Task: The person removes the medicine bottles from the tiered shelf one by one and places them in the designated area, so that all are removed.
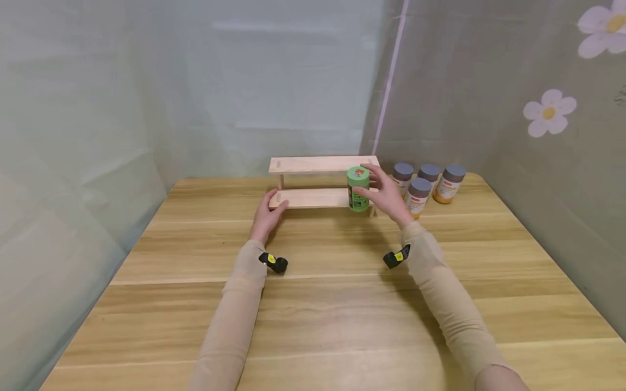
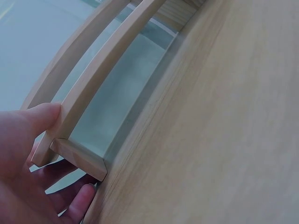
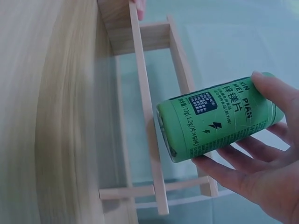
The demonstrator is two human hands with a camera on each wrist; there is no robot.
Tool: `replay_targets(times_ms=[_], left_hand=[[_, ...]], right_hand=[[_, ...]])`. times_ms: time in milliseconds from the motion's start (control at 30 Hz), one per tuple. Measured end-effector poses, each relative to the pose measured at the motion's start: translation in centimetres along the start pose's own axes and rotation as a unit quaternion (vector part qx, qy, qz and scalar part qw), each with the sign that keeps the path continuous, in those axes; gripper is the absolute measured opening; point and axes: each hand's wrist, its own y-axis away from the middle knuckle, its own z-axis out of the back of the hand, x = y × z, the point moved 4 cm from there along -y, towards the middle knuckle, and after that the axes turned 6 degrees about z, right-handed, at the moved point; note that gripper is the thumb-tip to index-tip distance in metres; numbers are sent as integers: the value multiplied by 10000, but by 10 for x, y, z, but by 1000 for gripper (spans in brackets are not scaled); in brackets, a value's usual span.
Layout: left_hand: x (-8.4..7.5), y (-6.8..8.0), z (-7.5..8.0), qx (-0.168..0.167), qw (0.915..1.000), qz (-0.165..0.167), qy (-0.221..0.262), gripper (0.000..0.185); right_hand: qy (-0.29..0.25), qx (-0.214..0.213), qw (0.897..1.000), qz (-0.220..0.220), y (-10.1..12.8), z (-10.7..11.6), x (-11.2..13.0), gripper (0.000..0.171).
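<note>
A two-tier wooden shelf (image 1: pixel 313 198) stands near the far edge of the table. My left hand (image 1: pixel 265 218) grips its left end; in the left wrist view the thumb (image 2: pixel 44 116) lies on the lower board and the fingers reach round behind the leg. In my right hand (image 1: pixel 388 198) is a green supplement bottle (image 3: pixel 219 116) with a printed label, held between thumb and fingers. The bottle is upright at the right part of the lower board, its base close to the board's front edge. Whether it touches the board I cannot tell.
Several bottles with grey lids, such as the front one (image 1: pixel 418 198), stand right of the shelf, close to my right hand. The wooden table (image 1: pixel 323 315) ends at curtains (image 1: pixel 293 81) behind and at both sides.
</note>
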Motion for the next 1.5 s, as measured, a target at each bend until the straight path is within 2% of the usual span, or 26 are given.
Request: replay_targets(times_ms=[167,367,633,767,967,1233,1500], left_hand=[[2,0,0,6,10000,40,-23,64],[3,-2,1,-1,10000,27,-74,65],[2,-1,-1,35,9999,5,-111,64],[3,-1,0,38,10000,-10,-61,65],[3,-1,4,19,10000,-55,-11,65],[3,1,5,39,10000,41,-28,65],[4,2,5,39,10000,54,-25,65]], right_hand=[[-35,40,10000,-37,8,8,4,67],[-83,-48,9997,-212,14,15,-9,66],[122,-175,9997,-93,18,24,-8,66],[202,-247,9993,-178,22,30,-8,66],[211,-295,9992,-165,25,38,-9,66],[73,-358,9993,-93,29,50,-3,65],[338,-526,9979,-148,35,66,-3,64]])
